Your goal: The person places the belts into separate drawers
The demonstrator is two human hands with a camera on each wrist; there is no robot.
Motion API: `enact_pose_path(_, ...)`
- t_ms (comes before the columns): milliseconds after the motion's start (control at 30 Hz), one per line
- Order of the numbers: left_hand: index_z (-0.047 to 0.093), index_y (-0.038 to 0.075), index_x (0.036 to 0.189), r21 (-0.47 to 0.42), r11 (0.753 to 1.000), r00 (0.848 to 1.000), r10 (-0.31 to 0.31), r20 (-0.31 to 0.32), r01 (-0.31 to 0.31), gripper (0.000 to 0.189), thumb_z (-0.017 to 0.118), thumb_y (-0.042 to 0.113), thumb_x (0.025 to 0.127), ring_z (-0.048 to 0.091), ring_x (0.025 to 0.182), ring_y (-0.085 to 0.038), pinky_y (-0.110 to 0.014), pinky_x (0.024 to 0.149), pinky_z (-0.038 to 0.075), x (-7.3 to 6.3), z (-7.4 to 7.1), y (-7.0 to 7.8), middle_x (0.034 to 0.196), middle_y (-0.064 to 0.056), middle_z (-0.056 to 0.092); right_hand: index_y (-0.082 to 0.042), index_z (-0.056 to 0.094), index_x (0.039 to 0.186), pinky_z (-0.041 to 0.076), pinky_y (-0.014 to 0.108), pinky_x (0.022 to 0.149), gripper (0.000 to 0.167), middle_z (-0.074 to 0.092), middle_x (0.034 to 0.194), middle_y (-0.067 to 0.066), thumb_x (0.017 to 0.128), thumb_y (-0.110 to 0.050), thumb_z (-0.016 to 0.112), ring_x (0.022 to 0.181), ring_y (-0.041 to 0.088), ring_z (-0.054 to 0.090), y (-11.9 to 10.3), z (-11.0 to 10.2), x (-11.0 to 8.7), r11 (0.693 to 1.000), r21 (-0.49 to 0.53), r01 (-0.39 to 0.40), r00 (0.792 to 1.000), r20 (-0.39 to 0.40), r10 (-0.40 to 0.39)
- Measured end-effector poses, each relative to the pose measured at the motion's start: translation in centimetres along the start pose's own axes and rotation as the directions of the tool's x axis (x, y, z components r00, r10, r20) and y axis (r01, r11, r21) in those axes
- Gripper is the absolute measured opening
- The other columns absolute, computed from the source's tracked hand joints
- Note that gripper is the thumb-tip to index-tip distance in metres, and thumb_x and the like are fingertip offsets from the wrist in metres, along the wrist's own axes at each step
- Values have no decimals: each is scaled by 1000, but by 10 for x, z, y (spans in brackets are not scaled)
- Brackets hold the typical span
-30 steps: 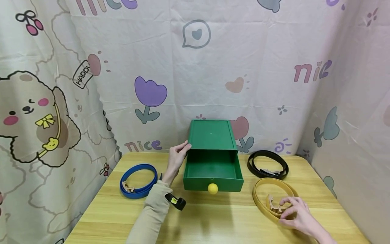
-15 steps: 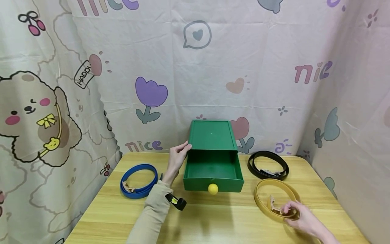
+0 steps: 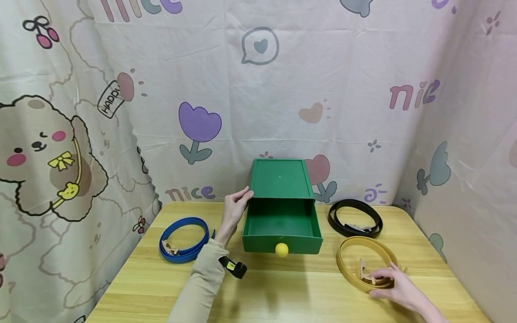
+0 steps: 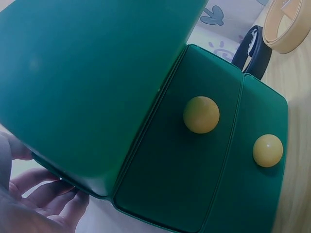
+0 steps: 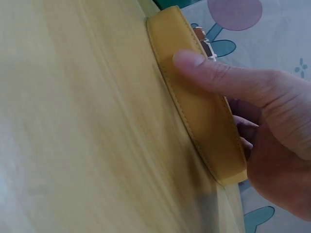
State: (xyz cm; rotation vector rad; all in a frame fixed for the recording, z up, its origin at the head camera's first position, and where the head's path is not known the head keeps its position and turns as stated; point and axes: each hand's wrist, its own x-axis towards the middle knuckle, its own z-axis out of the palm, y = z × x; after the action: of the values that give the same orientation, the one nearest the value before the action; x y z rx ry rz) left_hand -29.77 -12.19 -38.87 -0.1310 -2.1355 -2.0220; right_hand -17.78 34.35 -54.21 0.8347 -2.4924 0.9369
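Observation:
A green drawer cabinet (image 3: 280,177) has its top drawer (image 3: 282,244) pulled out, with nothing visible inside it. At its upper left front corner, my left hand (image 3: 235,206) holds the edge. Curled fingers of that hand show along the cabinet's side in the left wrist view. On the right of the table lies a coiled yellow belt (image 3: 343,264) with a gold-coloured buckle. My right hand (image 3: 397,289) grips its near right part. The right wrist view shows the thumb (image 5: 214,75) flat on the belt's outer face and the fingers partly hidden behind it.
Behind the yellow belt lies a coiled black belt (image 3: 337,224). A coiled blue belt (image 3: 206,244) is left of my left forearm. Two lower drawers with yellow knobs (image 4: 201,115) are shut. A printed curtain (image 3: 258,112) hangs behind the table (image 3: 274,296).
My right hand has closed on the yellow belt's near edge, and the belt and buckle have shifted slightly. The left hand and the cabinet have stayed put.

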Motion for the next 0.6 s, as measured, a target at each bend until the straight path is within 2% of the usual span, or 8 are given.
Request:
enact_pose_path(233,62,-2,133,18,1000,1000,2,1,-2,42,65,20,97,52,138,-31,-47,109,46,-1,0,1,145,-13,57,-5,77,93,3,-2,110,41,77,87,1,55,-5,92,88,-6,64,4,3,0,999,7,43,999,-33,-43)
enact_pose_path(400,61,-2,135,-2,1000,1000,-1,7,1,43,65,19,98,51,139,-31,-47,110,45,-1,0,1,146,-14,56,-8,78,101,2,0,112,46,78,95,-3,57,-5,90,96,-5,63,4,4,0,998,4,69,997,-41,-69)
enact_pose_path(600,58,-1,138,-8,1000,1000,-11,18,11,45,64,20,99,48,140,-32,-48,111,43,-2,0,3,149,-15,53,-6,77,102,0,0,113,46,78,98,-5,58,-4,89,94,-6,64,3,4,2,997,9,78,997,-30,-78)
